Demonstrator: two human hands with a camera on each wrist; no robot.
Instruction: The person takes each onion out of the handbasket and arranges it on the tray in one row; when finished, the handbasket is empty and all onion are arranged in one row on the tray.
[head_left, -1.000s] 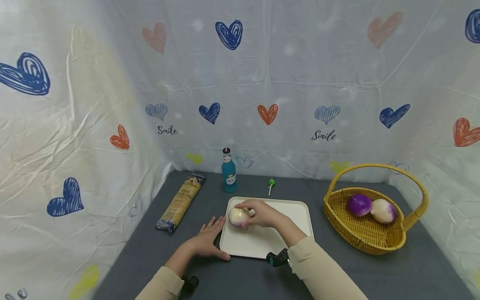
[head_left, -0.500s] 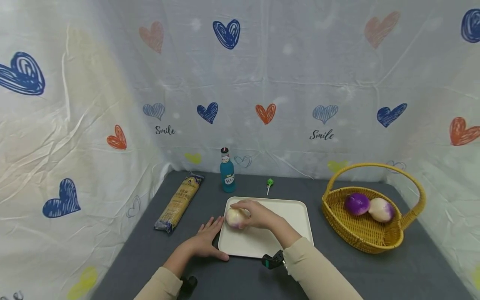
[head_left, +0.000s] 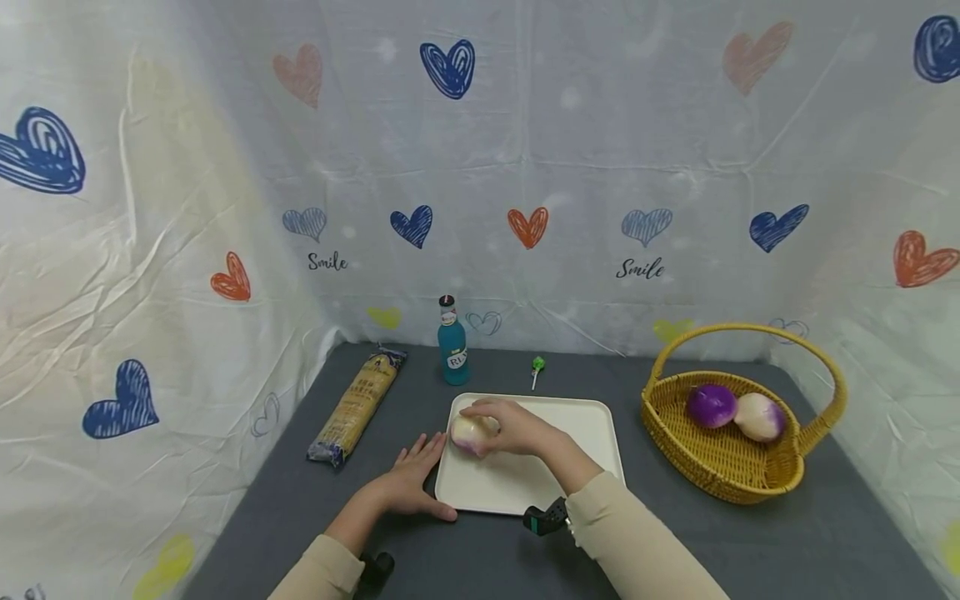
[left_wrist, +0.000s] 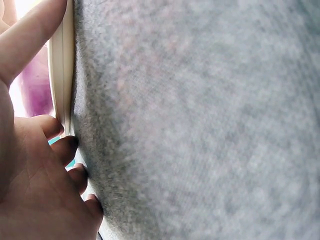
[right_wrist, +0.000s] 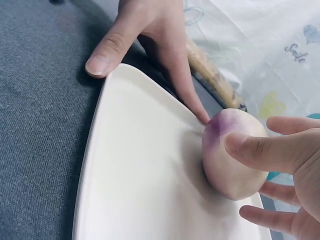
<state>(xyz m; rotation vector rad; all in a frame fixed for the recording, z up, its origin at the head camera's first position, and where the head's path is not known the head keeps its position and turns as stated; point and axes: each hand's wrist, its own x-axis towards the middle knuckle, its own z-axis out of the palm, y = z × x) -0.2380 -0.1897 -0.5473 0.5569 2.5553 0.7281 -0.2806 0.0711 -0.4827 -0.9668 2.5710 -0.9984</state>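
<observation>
A white-and-purple turnip (head_left: 469, 435) sits at the left side of a cream rectangular tray (head_left: 525, 487). My right hand (head_left: 517, 429) holds it from the right, thumb on the near side and fingers toward the far side. In the right wrist view, the thumb presses the pale skin of the turnip (right_wrist: 225, 170) beside its purple patch. My left hand (head_left: 411, 486) lies spread at the tray's left edge, thumb by the near corner and a fingertip close to the turnip. The left wrist view shows that palm (left_wrist: 35, 180) and mostly grey cloth.
Behind the tray stand a blue bottle (head_left: 453, 346) and a green lollipop (head_left: 537, 367). A long yellow packet (head_left: 358, 407) lies at the left. To the right is a yellow wicker basket (head_left: 701, 475) with a purple turnip (head_left: 711, 406) and a white-and-purple one (head_left: 759, 417).
The head view has shifted slightly. The turnip appears turned a little in my right hand, its purple side showing lower front. My left hand keeps its place at the tray edge.
</observation>
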